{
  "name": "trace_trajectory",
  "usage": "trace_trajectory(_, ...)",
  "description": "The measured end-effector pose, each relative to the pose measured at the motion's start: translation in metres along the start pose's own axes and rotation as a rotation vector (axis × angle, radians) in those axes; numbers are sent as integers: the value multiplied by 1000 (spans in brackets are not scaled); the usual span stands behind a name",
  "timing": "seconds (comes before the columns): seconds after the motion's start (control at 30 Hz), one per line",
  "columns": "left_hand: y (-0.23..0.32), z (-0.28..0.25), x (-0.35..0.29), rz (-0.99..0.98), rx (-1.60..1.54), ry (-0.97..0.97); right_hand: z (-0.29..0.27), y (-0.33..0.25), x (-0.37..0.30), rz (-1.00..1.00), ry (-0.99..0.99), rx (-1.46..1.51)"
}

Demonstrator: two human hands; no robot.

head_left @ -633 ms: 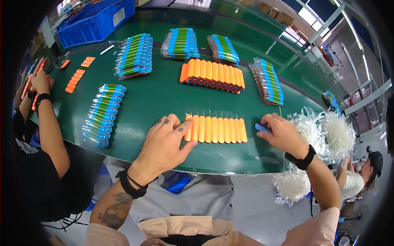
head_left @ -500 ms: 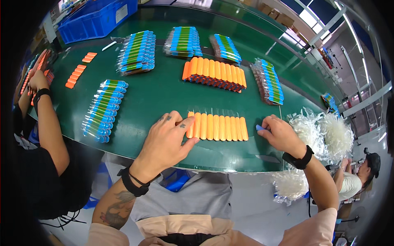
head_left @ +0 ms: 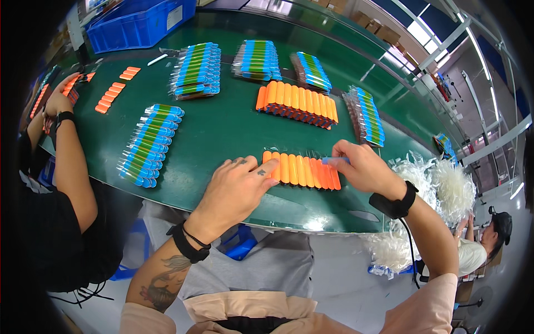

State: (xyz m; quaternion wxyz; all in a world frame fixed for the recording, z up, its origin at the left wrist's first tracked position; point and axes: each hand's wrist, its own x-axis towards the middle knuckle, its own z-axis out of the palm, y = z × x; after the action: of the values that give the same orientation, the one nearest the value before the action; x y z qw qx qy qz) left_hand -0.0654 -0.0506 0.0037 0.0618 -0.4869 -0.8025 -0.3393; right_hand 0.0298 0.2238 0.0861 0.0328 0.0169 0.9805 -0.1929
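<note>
The right fingers (head_left: 341, 149) partly hide a blue stick (head_left: 334, 160); the left fingers (head_left: 269, 167) cover part of the orange row (head_left: 301, 170). Near the worktop (head_left: 217, 131)'s far-left corner, a blue bin (head_left: 133, 34) is cropped.

Lit brightly from overhead tubes (head_left: 499, 97) and a window (head_left: 418, 32) at upper right. Marked by glare on the green surface (head_left: 214, 128) near its front edge. Curved strongly toward blackened picture margins; softest there.

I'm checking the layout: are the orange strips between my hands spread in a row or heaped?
Spread in a row: the orange strips lie side by side, left hand at the left end.
</note>
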Motion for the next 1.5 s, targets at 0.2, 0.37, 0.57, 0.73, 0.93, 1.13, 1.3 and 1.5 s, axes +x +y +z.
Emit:
trace_trajectory(0.2, -3, 0, -3, 3, 17, -41, 6, 10, 24, -18, -25, -220)
trace_trajectory(0.37, -3, -1, -1, -24, -38, -12, 20, 4, 43, -156, 32, -223)
trace_trajectory(0.57, -3, -2, 0, -28, -35, -43, 48, -41, 83, -318, 73, -219)
trace_trajectory(0.73, -2, 2, 0, -58, 2, -58, 47, -48, 94, -354, 16, -255)
trace_trajectory(0.93, -2, 1, -2, -63, 22, -17, 11, 8, 51, -285, -38, -263)
trace_trajectory(1.13, -2, 5, 1, -35, 47, 3, 0, 41, 18, -109, -43, -244)
trace_trajectory(1.3, -3, 14, 6, -63, 105, 9, 26, -2, 58, -333, 31, -298)
trace_trajectory(1.5, -5, 13, 3, 5, 146, 22, 50, -52, 96, -430, 74, -283)
